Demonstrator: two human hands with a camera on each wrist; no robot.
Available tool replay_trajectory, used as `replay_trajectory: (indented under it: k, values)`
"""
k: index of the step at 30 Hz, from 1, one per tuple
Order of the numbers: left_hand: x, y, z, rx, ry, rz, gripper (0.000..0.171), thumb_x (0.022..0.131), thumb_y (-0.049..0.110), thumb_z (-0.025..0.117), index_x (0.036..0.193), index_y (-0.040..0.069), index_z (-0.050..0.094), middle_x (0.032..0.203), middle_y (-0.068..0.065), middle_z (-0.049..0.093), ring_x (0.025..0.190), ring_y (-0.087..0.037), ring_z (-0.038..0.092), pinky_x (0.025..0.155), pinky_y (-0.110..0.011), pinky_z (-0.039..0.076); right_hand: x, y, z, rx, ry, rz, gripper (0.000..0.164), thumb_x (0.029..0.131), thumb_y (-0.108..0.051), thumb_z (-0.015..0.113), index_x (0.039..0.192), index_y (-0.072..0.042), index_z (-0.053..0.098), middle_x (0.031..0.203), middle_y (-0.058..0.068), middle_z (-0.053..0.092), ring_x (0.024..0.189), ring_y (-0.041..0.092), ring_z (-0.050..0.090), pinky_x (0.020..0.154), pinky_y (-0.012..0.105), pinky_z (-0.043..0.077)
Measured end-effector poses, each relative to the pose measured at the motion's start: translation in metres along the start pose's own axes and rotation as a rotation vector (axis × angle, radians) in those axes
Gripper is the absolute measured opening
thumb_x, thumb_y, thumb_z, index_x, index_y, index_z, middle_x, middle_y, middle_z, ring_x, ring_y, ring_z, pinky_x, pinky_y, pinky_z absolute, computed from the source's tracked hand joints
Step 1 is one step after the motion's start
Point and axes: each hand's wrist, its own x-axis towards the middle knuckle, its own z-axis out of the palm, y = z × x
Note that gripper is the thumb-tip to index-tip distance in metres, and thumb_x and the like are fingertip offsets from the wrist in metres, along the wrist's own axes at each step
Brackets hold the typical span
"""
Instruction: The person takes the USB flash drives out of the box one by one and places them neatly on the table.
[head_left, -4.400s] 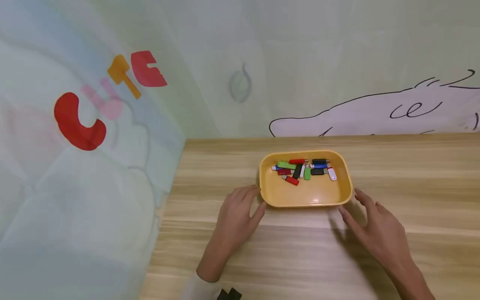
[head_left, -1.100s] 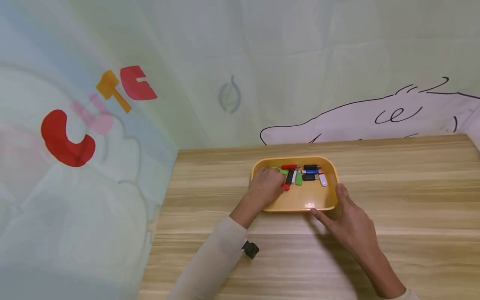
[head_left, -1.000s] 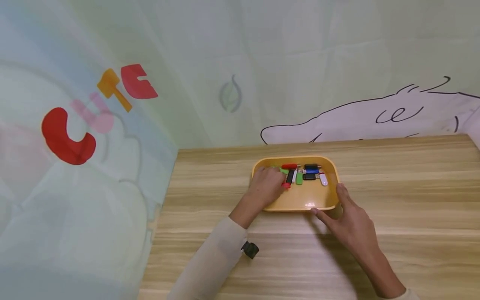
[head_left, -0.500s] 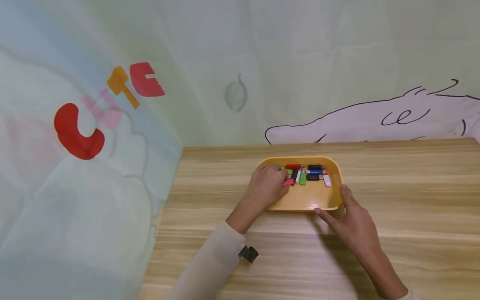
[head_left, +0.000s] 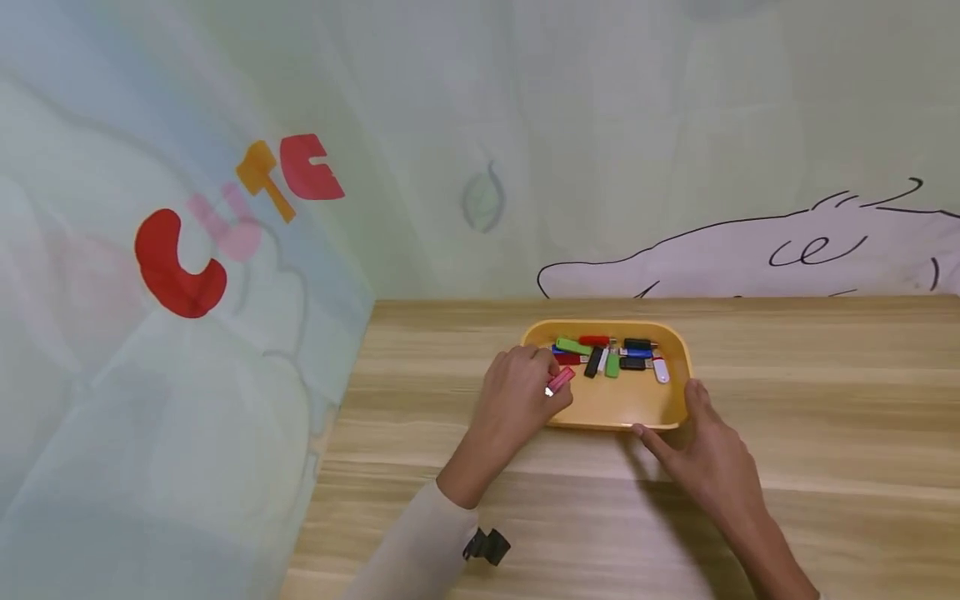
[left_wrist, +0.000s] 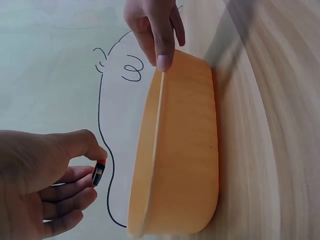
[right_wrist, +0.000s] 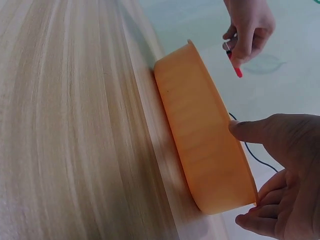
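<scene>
Between thumb and fingers my left hand (head_left: 517, 396) pinches a red USB stick (head_left: 561, 380), its metal plug pointing back toward the palm. Both wrist views show that hand raised above the rim of the yellow tray (left_wrist: 185, 150). My right hand (head_left: 716, 462) holds the tray at its near right corner, thumb on the front rim and fingers along the right side. Inside the tray, toward the back, lie several more USB sticks, among them a green one (head_left: 612, 365), a black one (head_left: 635, 364) and a white one (head_left: 661, 370).
The tray stands on a wood-grain table (head_left: 825, 400). Behind the table hangs a pale printed backdrop (head_left: 637, 150), and another with coloured letters (head_left: 180, 275) closes off the left side. A small black device (head_left: 487, 547) sits at the left sleeve.
My left hand reached into the tray's left part, took hold of the red USB stick and lifted it toward me. My right hand moved in from beside the tray to hold its corner.
</scene>
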Motion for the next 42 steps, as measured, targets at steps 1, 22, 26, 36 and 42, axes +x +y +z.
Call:
replay_trajectory:
  k: [1,22,26,36,42]
  values:
    - [-0.002,0.0,0.0,-0.018,0.001,-0.019,0.021,0.086,0.031,0.085,0.087,0.015,0.073,0.075,0.005,0.061,0.069,-0.011,0.051,0.064,-0.024,0.04,0.0,0.0,0.0,0.002,0.002,0.001,0.113,0.091,-0.065,0.075,0.166,0.002,0.023,0.163,0.036,0.034,0.131,0.066,0.05,0.095,0.074,0.049]
    - [-0.06,-0.002,0.012,-0.296,0.017,-0.382,0.021,0.082,0.024,0.09,0.084,0.014,0.072,0.076,0.005,0.068,0.069,-0.008,0.057,0.061,-0.021,0.048,0.004,0.005,-0.002,-0.012,-0.011,-0.019,0.112,0.092,-0.067,0.072,0.165,0.004,0.024,0.165,0.035,0.03,0.128,0.067,0.051,0.087,0.073,0.051]
    - [-0.067,-0.002,0.015,-0.288,0.028,-0.401,0.019,0.082,0.022,0.089,0.081,0.013,0.072,0.076,0.004,0.069,0.067,-0.007,0.057,0.06,-0.022,0.048,0.004,0.004,-0.003,-0.005,-0.001,-0.011,0.113,0.092,-0.067,0.073,0.165,0.003,0.023,0.165,0.035,0.03,0.131,0.067,0.048,0.091,0.074,0.049]
    - [-0.077,-0.005,0.043,-0.236,0.012,-0.404,0.016,0.08,0.015,0.085,0.074,0.015,0.07,0.067,0.01,0.062,0.06,-0.007,0.052,0.056,-0.023,0.045,0.004,0.004,-0.002,0.022,-0.005,-0.014,0.112,0.091,-0.065,0.075,0.163,0.007,0.028,0.164,0.035,0.03,0.135,0.066,0.044,0.098,0.074,0.047]
    - [-0.079,-0.006,0.055,-0.197,-0.013,-0.382,0.021,0.081,0.015,0.087,0.071,0.014,0.068,0.064,0.007,0.059,0.058,-0.009,0.051,0.055,-0.025,0.044,0.0,0.003,0.001,0.037,-0.023,0.009,0.114,0.091,-0.067,0.074,0.165,0.004,0.023,0.166,0.034,0.027,0.136,0.066,0.043,0.098,0.075,0.046]
